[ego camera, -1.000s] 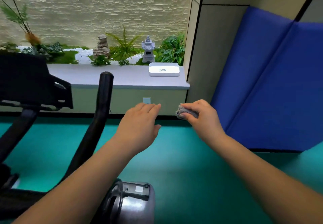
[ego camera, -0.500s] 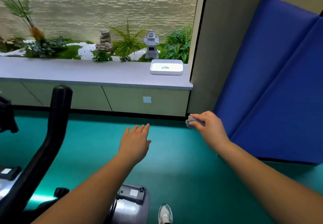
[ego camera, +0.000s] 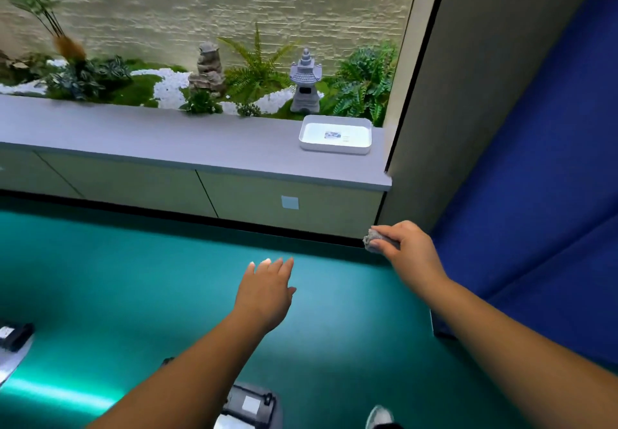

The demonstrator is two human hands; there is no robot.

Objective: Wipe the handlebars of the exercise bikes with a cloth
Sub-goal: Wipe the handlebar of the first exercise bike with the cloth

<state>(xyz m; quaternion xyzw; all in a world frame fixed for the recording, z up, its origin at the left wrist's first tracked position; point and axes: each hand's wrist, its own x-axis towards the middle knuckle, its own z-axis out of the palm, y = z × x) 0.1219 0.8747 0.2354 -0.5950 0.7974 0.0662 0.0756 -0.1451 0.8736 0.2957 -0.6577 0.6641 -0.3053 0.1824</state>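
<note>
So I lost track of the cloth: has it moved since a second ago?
Yes. The cloth, gripped in the right hand, moved right, toward the blue mat.

Bright even light, glare streak on floor; edges bowed, slightly soft

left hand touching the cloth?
Apart. The head view shows the left hand open over the green floor, with a clear stretch of floor between it and the cloth pinched in the right hand.
</note>
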